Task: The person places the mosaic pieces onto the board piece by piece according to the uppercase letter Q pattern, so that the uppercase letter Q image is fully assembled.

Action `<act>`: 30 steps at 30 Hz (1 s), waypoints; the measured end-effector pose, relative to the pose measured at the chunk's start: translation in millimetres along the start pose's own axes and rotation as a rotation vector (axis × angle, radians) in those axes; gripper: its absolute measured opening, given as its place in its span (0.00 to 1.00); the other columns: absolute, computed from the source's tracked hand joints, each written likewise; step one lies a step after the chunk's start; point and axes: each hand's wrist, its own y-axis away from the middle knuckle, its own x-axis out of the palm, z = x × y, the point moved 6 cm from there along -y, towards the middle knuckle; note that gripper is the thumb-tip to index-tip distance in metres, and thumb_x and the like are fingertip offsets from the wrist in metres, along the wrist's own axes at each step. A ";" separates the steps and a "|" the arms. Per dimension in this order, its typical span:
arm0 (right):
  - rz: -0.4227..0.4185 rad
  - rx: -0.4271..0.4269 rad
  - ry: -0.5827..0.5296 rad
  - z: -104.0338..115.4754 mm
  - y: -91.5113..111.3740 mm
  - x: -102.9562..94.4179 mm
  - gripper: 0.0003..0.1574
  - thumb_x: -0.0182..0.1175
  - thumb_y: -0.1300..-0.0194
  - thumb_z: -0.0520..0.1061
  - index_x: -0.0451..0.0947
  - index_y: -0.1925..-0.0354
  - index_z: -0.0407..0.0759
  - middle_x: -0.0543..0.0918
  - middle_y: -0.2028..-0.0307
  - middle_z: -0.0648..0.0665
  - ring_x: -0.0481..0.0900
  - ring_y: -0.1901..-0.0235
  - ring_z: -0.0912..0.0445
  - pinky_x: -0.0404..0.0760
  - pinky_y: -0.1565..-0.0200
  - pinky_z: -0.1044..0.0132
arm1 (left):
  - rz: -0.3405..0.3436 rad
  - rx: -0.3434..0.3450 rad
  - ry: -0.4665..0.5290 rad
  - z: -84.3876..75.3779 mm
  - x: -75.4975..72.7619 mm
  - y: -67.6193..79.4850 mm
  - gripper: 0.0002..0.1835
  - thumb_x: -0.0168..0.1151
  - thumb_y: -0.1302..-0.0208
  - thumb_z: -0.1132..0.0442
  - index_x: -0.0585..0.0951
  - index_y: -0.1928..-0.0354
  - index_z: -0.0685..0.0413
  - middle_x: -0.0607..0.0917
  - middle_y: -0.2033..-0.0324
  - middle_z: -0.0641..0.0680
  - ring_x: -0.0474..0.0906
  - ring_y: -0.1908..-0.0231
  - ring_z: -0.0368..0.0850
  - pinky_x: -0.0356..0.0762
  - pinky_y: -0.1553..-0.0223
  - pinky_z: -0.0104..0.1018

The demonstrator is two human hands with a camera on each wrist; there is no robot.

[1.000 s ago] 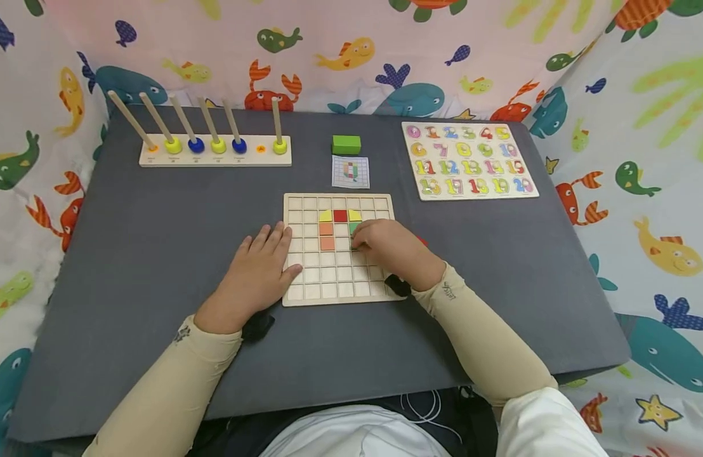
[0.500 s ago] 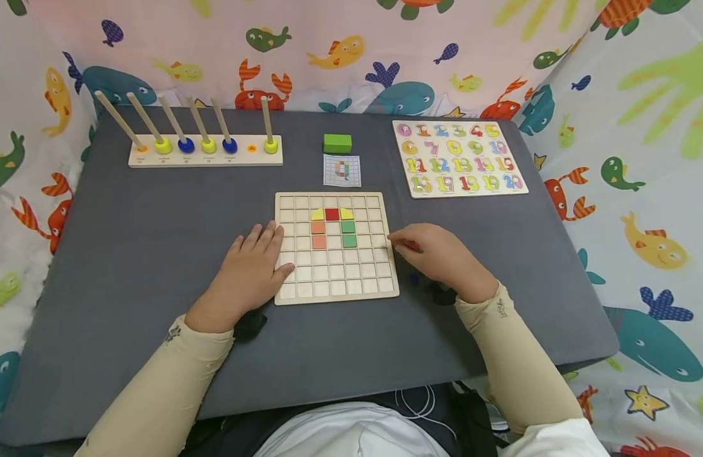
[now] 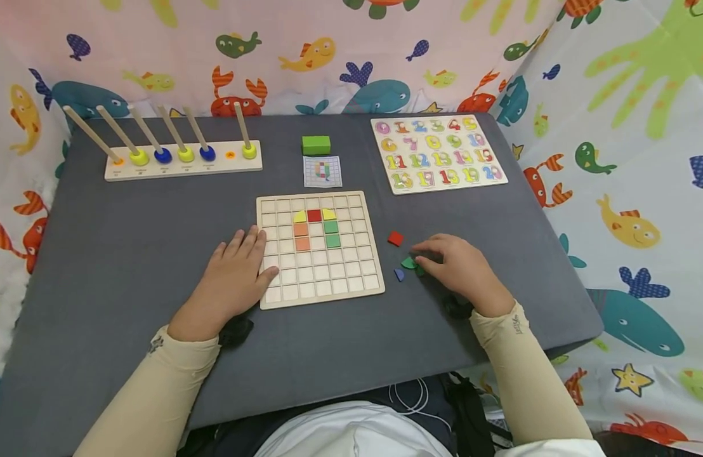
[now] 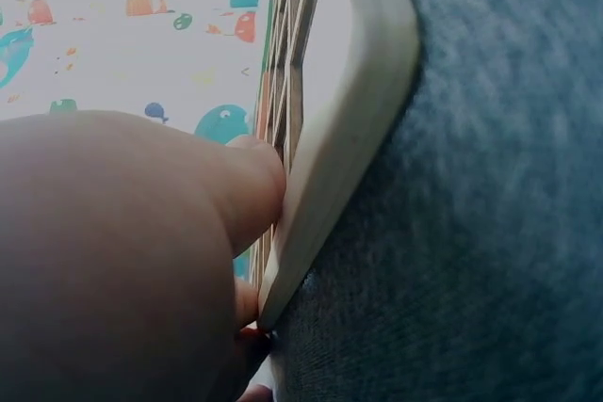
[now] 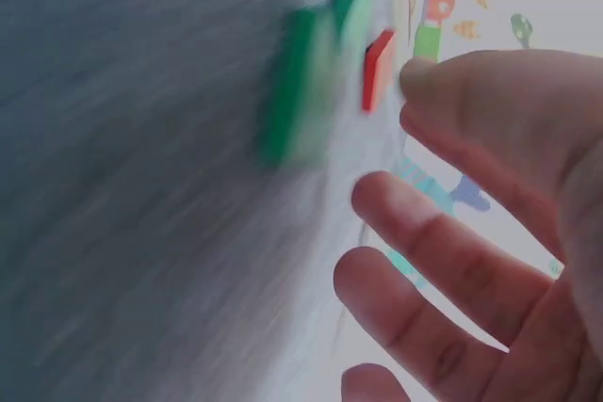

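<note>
My left hand [image 3: 228, 276] rests with extended fingers on the left edge of a wooden grid board [image 3: 283, 276]; its thumb lies over the rim in the left wrist view. Set in the grid are a red tile [image 3: 314, 216], two yellow pieces [image 3: 300, 217], two orange tiles [image 3: 301, 230] and two green tiles [image 3: 331, 226]. To the right of the board, my right hand [image 3: 462, 270] hovers by loose pieces, fingers bent and apart, holding nothing. These are a red square [image 3: 394, 238], a green rounded piece [image 3: 408, 263], another green piece [image 5: 294, 87], blurred, and a blue half-circle [image 3: 400, 275].
Behind the board lie a small pattern card [image 3: 322, 172] and a green block [image 3: 316, 145]. A peg stand with rings [image 3: 183, 166] stands at the back left, a number board [image 3: 440, 154] at the back right. The grey table's [image 3: 328, 355] front edge is near my body.
My right hand has left the grid and moved right to the loose pieces, uncovering both green tiles. My left hand has stayed on the board's edge. The head view has shifted slightly.
</note>
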 end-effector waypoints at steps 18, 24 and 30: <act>-0.044 -0.083 0.285 57.5 -51.2 -0.2 0.13 0.70 0.35 0.40 0.94 0.52 0.45 0.91 0.57 0.43 0.83 0.69 0.52 0.83 0.71 0.54 | -0.008 -0.004 -0.010 -19.9 -5.8 -0.9 0.45 0.51 0.16 0.41 0.46 0.14 0.60 0.45 0.15 0.61 0.38 0.17 0.63 0.39 0.21 0.65; -0.149 -0.140 0.275 67.1 -45.4 -3.0 0.10 0.67 0.31 0.37 0.94 0.58 0.44 0.91 0.66 0.43 0.80 0.76 0.53 0.80 0.76 0.55 | -0.001 -0.008 -0.025 -17.4 -9.6 2.1 0.46 0.50 0.16 0.41 0.46 0.14 0.60 0.46 0.15 0.61 0.40 0.17 0.63 0.41 0.21 0.65; -0.172 -0.360 0.255 131.8 -49.8 11.8 0.06 0.71 0.31 0.42 0.94 0.58 0.46 0.92 0.66 0.47 0.84 0.72 0.54 0.80 0.77 0.57 | -0.005 -0.040 -0.011 -5.4 -10.7 10.2 0.46 0.51 0.16 0.41 0.46 0.14 0.61 0.46 0.15 0.62 0.40 0.17 0.64 0.41 0.21 0.66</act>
